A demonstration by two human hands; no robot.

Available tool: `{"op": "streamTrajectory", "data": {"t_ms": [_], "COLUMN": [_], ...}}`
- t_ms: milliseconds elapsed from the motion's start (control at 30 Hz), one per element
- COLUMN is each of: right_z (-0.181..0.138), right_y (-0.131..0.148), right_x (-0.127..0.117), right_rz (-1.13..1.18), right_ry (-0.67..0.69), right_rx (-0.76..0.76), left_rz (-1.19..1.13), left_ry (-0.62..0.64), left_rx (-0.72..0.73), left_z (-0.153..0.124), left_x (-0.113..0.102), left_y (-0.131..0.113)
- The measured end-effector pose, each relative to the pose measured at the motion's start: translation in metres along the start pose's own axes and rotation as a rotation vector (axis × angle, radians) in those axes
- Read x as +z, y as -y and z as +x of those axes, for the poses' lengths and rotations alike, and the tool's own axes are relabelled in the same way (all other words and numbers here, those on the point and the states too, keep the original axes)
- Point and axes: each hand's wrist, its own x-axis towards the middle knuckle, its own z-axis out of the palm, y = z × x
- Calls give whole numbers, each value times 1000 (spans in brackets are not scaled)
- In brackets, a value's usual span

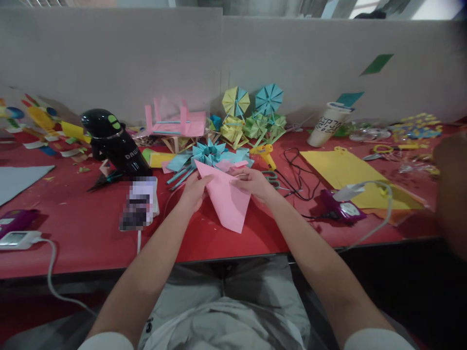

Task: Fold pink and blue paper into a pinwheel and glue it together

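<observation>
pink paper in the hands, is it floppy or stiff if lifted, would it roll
Folded to a point, the pink paper probably keeps its shape better than a flat sheet, though it may bend. It looks thin and light: the left hand and right hand hold it at its top edges. Flat-sided, it seems unlikely to roll on the red table.

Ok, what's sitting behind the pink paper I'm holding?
A blue folded-paper star sits just behind the pink paper, which the left hand and right hand hold at its top corners. The star's near edge and the red table under the sheet are covered.
</observation>
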Motion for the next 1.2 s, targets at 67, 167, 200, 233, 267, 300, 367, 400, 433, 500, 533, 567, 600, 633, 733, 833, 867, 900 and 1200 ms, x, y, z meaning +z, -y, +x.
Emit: {"op": "streamTrajectory", "data": {"t_ms": [67, 167, 200, 233, 267, 300, 367, 400, 433, 500, 533, 567, 600, 633, 733, 833, 867, 900, 1200], "right_z": [0, 1, 1, 2, 2, 3, 3, 3, 3, 3, 2, 2, 2, 1, 1, 1, 1, 1, 0], "right_y": [-1, -3, -4, -5, -6, -7, -7, -6, -6, -4, -4, -3, -2, -2, -1, -1, -1, -1, 0], "right_x": [0, -1, -2, -2, -3, -3, -5, -5, -6, -7, -7, -8, -8, -8, -9, -8, -8, -8, -8], "right_rz": [0, -12, -23, -37, -53, -73, -114, -134, -151, -177, -185, -193, -201, -208, -216, -197, -191, -188, -193], "right_ry": [0, 3, 6, 9, 11, 12, 14, 17, 21, 34, 39, 42, 43, 44, 39, 35, 34, 35, 42], "right_rx": [0, -9, -14, -21, -30, -41, -62, -71, -79, -90, -92, -94, -93, -94, -102, -103, -102, -101, -69], "left_rz": [-3, -21, -30, -40, -49, -62, -88, -98, -100, -97, -93, -90, -89, -87, -79, -74, -72, -70, -103], "left_ry": [3, -64, -98, -121, -137, -137, -139, -143, -148, -162, -170, -177, -183, -186, -184, -192, -193, -193, -227], "left_rx": [19, 56, 59, 61, 69, 69, 69, 71, 71, 69, 66, 65, 68, 72, 84, 88, 87, 87, 75], "left_z": [1, 3, 3, 4, 4, 4, 3, 3, 2, 1, 1, 2, 2, 2, 3, 3, 3, 2, 2], "left_x": [0, 0, -1, -2, -4, -5, -8, -9, -11, -12, -13, -13, -14, -15, -16, -16, -16, -15, -13], "left_y": [0, -4, -7, -10, -13, -17, -23, -26, -28, -30, -30, -30, -30, -29, -28, -29, -29, -30, -32]}}
